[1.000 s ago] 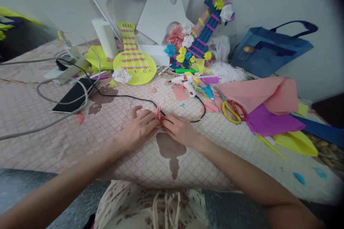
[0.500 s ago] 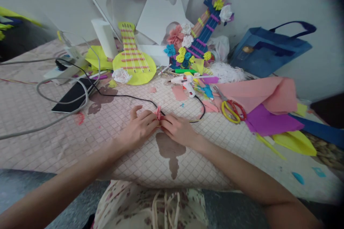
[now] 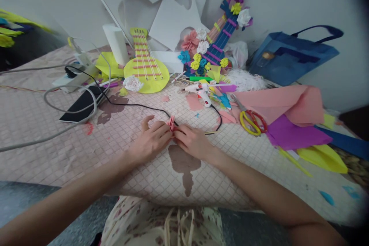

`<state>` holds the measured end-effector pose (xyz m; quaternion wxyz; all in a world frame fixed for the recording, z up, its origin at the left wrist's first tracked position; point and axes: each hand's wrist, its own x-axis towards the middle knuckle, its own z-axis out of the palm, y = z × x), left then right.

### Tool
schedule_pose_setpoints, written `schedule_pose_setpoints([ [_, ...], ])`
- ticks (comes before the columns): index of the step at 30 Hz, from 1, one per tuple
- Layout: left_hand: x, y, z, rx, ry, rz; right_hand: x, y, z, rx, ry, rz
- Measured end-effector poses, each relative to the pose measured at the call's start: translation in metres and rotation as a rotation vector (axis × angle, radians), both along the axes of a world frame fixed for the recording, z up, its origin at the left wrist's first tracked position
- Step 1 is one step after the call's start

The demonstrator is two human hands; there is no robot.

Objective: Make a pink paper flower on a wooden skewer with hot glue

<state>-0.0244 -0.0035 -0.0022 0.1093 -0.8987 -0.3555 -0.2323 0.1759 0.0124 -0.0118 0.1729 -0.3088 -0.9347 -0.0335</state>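
"What had the fingers got?"

"The left hand was closed in a pinch on a small folded pink paper piece, one finger raised clear. The right hand pinched the other side, its fingertips close to the left's."

"Where was the piece?"

"Between the hands, above the front half of the quilted tablecloth; whether it touched the cloth I couldn't tell."

"And just past them?"

"A black cable ran behind the fingers. Beyond lay a white glue gun with a red switch on its handle; any marking there was too small to read."

"Further out?"

"Scissors with yellow and red handles lay by a pink sheet and a purple sheet. At the back leaned a yellow paper guitar and a blue guitar decked with paper flowers."

"Any lettering on the blue bag?"

"A round brownish spot showed; whether it was a label, I couldn't tell."
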Motion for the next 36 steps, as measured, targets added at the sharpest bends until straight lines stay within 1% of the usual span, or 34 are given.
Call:
schedule_pose_setpoints([
  [9,0.0018,-0.0008,0.0022,0.009,-0.027,0.006,0.0000,-0.0019,0.0012,-0.042,0.049,0.004],
  [17,-0.0013,0.0010,0.0002,-0.033,-0.048,0.019,0.0004,-0.0021,0.0026,-0.054,0.059,-0.042],
  [25,-0.0018,0.0016,-0.0022,-0.043,-0.065,0.017,0.0000,-0.0008,0.0018,-0.056,0.069,-0.021],
  [36,-0.0010,-0.0006,0.0016,-0.059,-0.107,0.026,0.0013,-0.0005,0.0001,-0.081,0.084,-0.012],
])
